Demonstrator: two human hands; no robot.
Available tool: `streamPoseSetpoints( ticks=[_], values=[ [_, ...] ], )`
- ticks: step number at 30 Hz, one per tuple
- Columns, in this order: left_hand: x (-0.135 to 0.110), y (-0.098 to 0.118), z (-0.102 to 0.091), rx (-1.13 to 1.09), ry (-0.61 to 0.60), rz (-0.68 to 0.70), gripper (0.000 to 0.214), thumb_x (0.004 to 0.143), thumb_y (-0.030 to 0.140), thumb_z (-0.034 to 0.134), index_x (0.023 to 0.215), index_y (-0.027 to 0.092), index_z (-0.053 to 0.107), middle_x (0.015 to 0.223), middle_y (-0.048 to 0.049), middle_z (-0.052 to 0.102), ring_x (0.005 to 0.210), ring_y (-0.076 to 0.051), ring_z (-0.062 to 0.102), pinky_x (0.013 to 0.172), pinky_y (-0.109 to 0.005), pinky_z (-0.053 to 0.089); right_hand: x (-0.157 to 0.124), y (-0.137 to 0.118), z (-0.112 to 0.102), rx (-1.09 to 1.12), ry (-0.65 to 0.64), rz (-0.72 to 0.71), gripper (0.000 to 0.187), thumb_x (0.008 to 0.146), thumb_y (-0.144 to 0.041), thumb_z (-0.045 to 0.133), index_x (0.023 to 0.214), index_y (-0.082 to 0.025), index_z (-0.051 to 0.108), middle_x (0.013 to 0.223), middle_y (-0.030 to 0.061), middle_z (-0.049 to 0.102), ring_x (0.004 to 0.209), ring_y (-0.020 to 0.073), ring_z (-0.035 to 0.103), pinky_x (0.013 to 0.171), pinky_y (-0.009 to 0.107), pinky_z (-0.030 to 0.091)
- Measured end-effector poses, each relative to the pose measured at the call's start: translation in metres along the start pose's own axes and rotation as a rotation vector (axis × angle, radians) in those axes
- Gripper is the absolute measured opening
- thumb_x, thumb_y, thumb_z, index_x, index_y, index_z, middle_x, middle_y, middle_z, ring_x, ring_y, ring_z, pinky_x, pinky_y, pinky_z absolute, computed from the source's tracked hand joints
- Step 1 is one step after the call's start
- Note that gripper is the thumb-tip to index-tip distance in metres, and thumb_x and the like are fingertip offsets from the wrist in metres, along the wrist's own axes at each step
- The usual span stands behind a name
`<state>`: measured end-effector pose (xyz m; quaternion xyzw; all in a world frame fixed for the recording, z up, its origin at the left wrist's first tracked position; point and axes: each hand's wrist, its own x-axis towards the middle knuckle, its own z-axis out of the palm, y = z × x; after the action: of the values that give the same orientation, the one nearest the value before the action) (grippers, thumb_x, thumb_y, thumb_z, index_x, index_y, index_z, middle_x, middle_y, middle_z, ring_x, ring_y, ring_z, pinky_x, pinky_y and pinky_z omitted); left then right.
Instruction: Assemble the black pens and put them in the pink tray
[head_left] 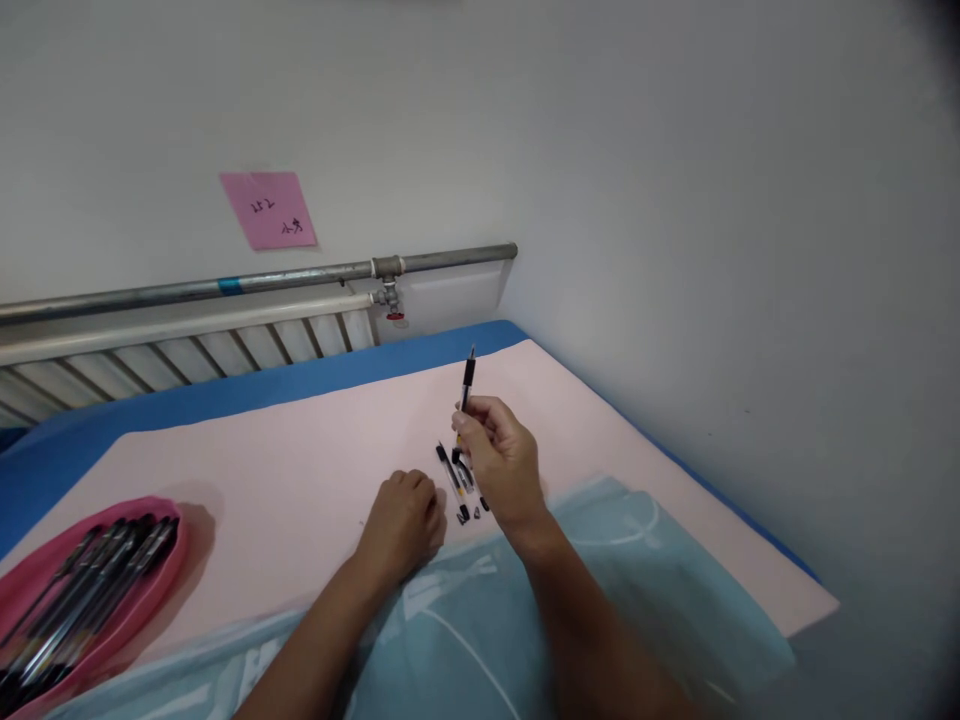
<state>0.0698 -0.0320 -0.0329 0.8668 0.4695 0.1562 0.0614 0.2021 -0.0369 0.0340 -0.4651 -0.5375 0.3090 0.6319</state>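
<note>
My right hand [504, 455] pinches a pen [468, 378] with a black grip, holding it upright with its tip pointing up. Below that hand, on the pink sheet, lies another pen barrel [452, 482] with a black grip. Beside it are several small black and silver pen parts [463, 475], partly hidden by the right hand. My left hand [405, 515] rests on the sheet just left of these parts, its fingers curled under. Whether anything is inside those fingers is hidden.
A pink basket [180, 560] of several pens [97, 580] stands at the lower left. The pink sheet [285, 480] covers a blue surface [330, 362]. Light blue fabric [480, 620] lies along the near edge. A radiator [225, 350], pipe [315, 275] and wall stand behind.
</note>
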Motion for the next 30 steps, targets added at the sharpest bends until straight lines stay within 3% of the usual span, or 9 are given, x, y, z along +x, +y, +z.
streamPoseSetpoints(
  ticks=[8, 13, 18, 24, 28, 30],
  values=[
    [-0.001, 0.012, -0.001, -0.166, -0.125, -0.011, 0.013, 0.073, 0.026, 0.053, 0.082, 0.021, 0.060, 0.085, -0.0034, 0.059, 0.086, -0.019, 0.047, 0.077, -0.033, 0.029, -0.002, -0.005, 0.000, 0.018, -0.030, 0.004, 0.011, 0.081, -0.028, 0.051, 0.086, -0.019, 0.054, 0.067, -0.0030, 0.050, 0.054, 0.0073, 0.044, 0.049, 0.018, 0.038],
    [0.003, 0.013, 0.005, -0.101, -0.125, -0.056, 0.014, 0.077, 0.020, 0.046, 0.077, 0.020, 0.060, 0.079, -0.0033, 0.060, 0.079, -0.017, 0.050, 0.075, -0.032, 0.029, -0.003, -0.006, 0.000, -0.017, -0.039, -0.012, 0.012, 0.081, -0.028, 0.050, 0.084, -0.018, 0.054, 0.067, -0.0026, 0.050, 0.054, 0.0078, 0.045, 0.050, 0.019, 0.039],
    [0.001, 0.013, -0.002, -0.037, -0.072, -0.116, 0.015, 0.078, 0.022, 0.045, 0.075, 0.017, 0.059, 0.079, -0.0051, 0.060, 0.077, -0.018, 0.052, 0.074, -0.032, 0.029, -0.003, -0.006, 0.000, -0.043, -0.040, -0.028, 0.014, 0.080, -0.029, 0.050, 0.085, -0.018, 0.056, 0.067, -0.0025, 0.051, 0.055, 0.0083, 0.046, 0.051, 0.019, 0.039],
    [0.003, 0.014, -0.006, -0.004, -0.164, -0.087, 0.020, 0.079, 0.020, 0.041, 0.071, 0.016, 0.060, 0.077, -0.0076, 0.062, 0.073, -0.019, 0.053, 0.074, -0.035, 0.030, -0.003, -0.003, 0.003, -0.068, -0.055, -0.033, 0.013, 0.081, -0.029, 0.049, 0.085, -0.018, 0.055, 0.066, -0.0026, 0.051, 0.055, 0.0083, 0.045, 0.051, 0.019, 0.038],
    [0.002, 0.012, -0.001, -0.021, -0.041, -0.051, 0.022, 0.077, 0.016, 0.041, 0.065, 0.014, 0.059, 0.068, -0.0095, 0.061, 0.067, -0.020, 0.053, 0.072, -0.036, 0.031, -0.003, -0.002, 0.003, -0.117, -0.063, -0.045, 0.014, 0.082, -0.029, 0.048, 0.084, -0.018, 0.055, 0.067, -0.0022, 0.051, 0.056, 0.0089, 0.046, 0.053, 0.020, 0.038],
    [0.001, 0.005, -0.004, -0.197, 0.040, -0.123, 0.019, 0.076, 0.018, 0.044, 0.065, 0.015, 0.059, 0.068, -0.0082, 0.061, 0.067, -0.019, 0.053, 0.069, -0.034, 0.034, -0.002, -0.001, 0.004, -0.136, -0.065, -0.052, 0.013, 0.082, -0.029, 0.048, 0.084, -0.018, 0.055, 0.067, -0.0024, 0.051, 0.057, 0.0092, 0.047, 0.054, 0.019, 0.038]
  ],
)
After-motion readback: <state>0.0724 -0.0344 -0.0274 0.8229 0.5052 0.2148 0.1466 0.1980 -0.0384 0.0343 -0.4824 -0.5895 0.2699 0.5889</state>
